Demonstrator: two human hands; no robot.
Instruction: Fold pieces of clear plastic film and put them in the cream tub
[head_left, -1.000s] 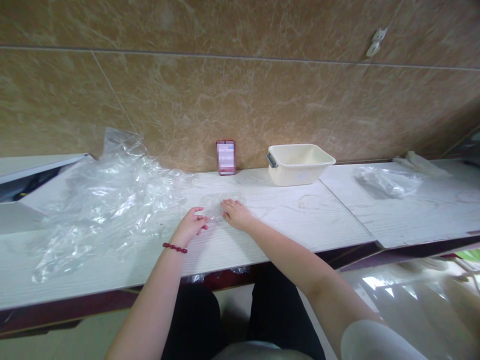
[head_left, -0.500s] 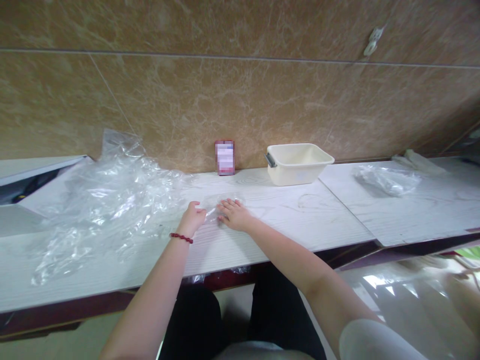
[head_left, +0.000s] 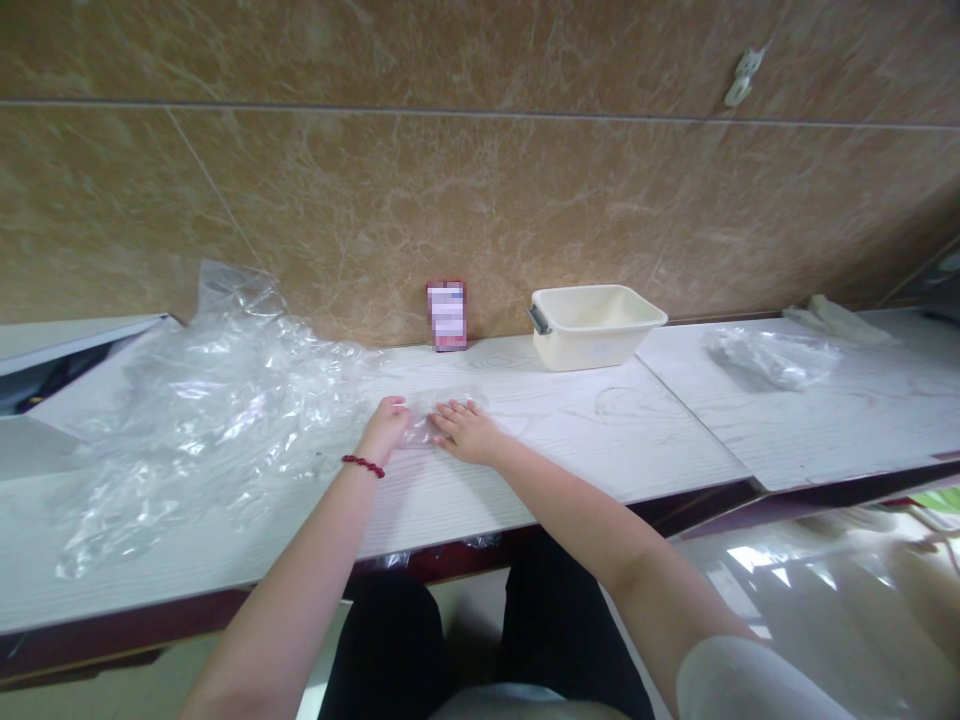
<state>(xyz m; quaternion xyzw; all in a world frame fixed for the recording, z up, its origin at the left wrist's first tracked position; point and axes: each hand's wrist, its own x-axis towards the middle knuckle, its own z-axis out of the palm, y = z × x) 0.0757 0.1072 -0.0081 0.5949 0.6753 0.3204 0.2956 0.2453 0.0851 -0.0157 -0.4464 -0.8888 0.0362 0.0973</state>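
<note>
Wall: one brown marbled wall point(head_left: 480, 200) is rising behind the counter.
Counter edge: the white wood-grain counter point(head_left: 585, 450) is ending just ahead of the person's knees; its surface is stretching from the right hand to a panel seam.
Hands: two, sitting apart; the left hand point(head_left: 385, 428) is pinching the plastic's left end, the right hand point(head_left: 466, 432) is lying flat, fingers spread.
Clear plastic piece point(head_left: 421, 428): one, lying between and under them.
Plastic heap point(head_left: 247, 385): one, spreading leftward.
Phone point(head_left: 448, 318): one, leaning against the wall.
Cream tub point(head_left: 592, 350): one, standing near it.
</note>
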